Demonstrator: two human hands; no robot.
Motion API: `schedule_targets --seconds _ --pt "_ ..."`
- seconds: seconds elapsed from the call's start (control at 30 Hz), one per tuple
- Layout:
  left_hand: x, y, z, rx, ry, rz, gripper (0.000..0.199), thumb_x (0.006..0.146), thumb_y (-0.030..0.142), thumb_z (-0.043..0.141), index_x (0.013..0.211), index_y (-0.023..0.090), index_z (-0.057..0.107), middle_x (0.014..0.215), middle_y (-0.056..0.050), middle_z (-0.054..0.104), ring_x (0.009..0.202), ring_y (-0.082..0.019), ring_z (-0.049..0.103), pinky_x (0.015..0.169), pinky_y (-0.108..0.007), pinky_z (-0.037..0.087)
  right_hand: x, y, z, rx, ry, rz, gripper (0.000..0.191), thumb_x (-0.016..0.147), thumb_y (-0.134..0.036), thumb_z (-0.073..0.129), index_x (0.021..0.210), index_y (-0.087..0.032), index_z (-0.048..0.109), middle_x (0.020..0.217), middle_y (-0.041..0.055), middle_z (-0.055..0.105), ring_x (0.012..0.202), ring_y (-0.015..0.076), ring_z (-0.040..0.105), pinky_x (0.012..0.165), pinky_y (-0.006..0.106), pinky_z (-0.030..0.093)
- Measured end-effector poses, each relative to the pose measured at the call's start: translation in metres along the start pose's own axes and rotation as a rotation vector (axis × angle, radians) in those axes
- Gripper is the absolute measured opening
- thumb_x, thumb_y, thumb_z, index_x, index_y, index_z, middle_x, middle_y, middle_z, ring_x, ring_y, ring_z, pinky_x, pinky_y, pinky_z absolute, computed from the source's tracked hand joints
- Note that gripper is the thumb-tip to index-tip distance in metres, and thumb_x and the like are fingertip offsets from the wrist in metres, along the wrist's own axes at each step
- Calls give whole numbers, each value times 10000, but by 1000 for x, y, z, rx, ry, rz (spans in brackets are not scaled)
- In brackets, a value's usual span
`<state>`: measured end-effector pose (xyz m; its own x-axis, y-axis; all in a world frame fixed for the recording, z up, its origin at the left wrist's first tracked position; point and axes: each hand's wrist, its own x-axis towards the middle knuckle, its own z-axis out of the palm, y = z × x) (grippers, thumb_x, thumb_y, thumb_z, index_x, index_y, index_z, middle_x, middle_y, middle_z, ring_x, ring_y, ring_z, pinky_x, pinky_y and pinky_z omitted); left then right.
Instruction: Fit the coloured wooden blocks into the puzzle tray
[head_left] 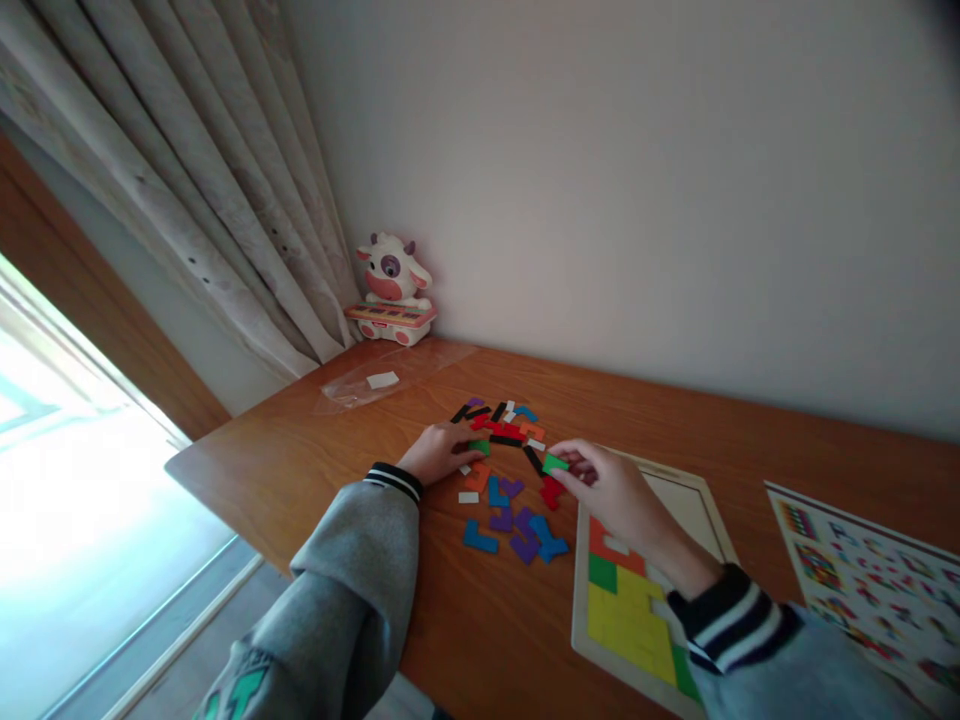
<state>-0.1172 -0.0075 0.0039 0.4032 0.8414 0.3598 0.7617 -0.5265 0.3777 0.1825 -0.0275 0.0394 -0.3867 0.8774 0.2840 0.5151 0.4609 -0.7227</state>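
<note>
I see the right hand (589, 468) pinching a green block (554, 464). The left hand (439, 453) is at a green piece (480, 447); I can't tell if it pinches. Below the right hand, its sleeve (739, 620) hides some board (581, 600).

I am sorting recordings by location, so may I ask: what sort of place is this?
Probably a room in a home: a toy cow stands beside a curtain, and colourful puzzle pieces lie spread on the wooden table.
</note>
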Motion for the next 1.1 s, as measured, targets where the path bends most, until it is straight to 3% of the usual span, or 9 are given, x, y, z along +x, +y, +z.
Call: schedule_targets --seconds 0.1,0.27,0.33,0.43,0.57,0.67,0.83,1.1 --pt "0 1 -1 8 15 -28 253 884 441 690 1029 249 767 1021 -15 774 871 -154 717 814 -227 538 -33 12 -35 34 30 93 257 856 -393 621 1049 -237 688 945 51 756 788 188 710 721 320 579" --pt "3 20 -1 -103 223 -13 276 838 450 736 966 208 776 990 -50 782 888 -186 731 833 -288 575 -94 42 -79 35 51 215 357 801 -538 655 978 -237 731 896 74 770 777 228 724 692 341 602" --pt "8 42 3 -140 282 51 275 839 439 741 967 198 773 961 -56 785 897 -193 731 865 -314 581 -116 53 -87 32 -18 254 346 814 -543 652 969 -249 747 910 72 777 820 236 729 710 334 605" --pt "20 92 18 -182 265 250 259 845 419 743 960 188 767 998 -73 776 916 -187 726 857 -304 583 -142 63 -89 -9 -82 279 309 844 -529 626 966 -280 761 937 60 782 826 236 728 713 331 601" --pt "37 162 48 -253 135 440 254 867 417 723 934 175 757 970 -60 777 865 -160 730 832 -259 568 -160 61 -88 -114 -123 259 278 867 -492 597 988 -298 755 844 42 766 706 215 701 642 323 574" --pt "43 194 72 -276 38 498 257 893 416 691 933 168 748 957 -55 778 846 -147 727 830 -247 563 -166 56 -89 -124 -121 201 228 865 -441 609 947 -286 754 778 34 726 673 198 670 623 303 546" --pt "38 201 96 -316 -6 480 229 869 398 719 926 178 743 936 -42 781 820 -147 726 812 -248 569 -173 54 -82 -94 -114 154 205 891 -419 619 952 -285 761 871 48 687 749 192 656 682 305 533" --pt "28 199 90 -320 -16 484 200 883 380 705 942 191 733 943 -39 779 877 -147 735 845 -246 565 -179 47 -74 -47 -136 164 276 945 -472 567 908 -290 771 900 54 664 858 212 632 774 339 509"
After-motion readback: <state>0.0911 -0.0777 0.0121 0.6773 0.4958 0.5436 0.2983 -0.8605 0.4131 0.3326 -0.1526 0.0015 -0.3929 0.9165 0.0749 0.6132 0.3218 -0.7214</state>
